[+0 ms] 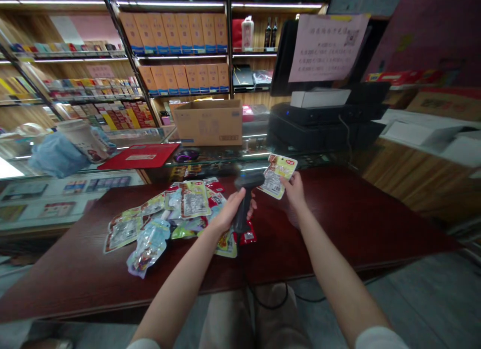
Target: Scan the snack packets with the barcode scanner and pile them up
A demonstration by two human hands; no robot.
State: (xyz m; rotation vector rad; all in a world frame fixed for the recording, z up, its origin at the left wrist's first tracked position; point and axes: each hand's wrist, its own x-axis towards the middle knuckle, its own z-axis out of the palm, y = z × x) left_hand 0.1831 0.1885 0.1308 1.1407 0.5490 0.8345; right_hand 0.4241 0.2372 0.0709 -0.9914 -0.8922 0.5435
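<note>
My left hand (230, 209) is wrapped round the handle of a black barcode scanner (244, 199), whose head points right. Its cable drops over the table's front edge. Between the thumb and fingers of my right hand (295, 189) is a yellow and white snack packet (278, 175), tilted, its printed side and barcode towards me. The scanner's head is close to the packet's left edge. Left of the scanner lies a loose pile of snack packets (195, 199), yellow, red and clear. A light blue pouch (149, 244) lies at the pile's front.
The dark red table (361, 214) meets a glass counter (150, 131). On the counter are a cardboard box (208, 122), a red folder (141, 155), a purple mouse (187, 155) and a cup (80, 138) with blue cloth. A monitor with a paper notice (328, 48) rises at right.
</note>
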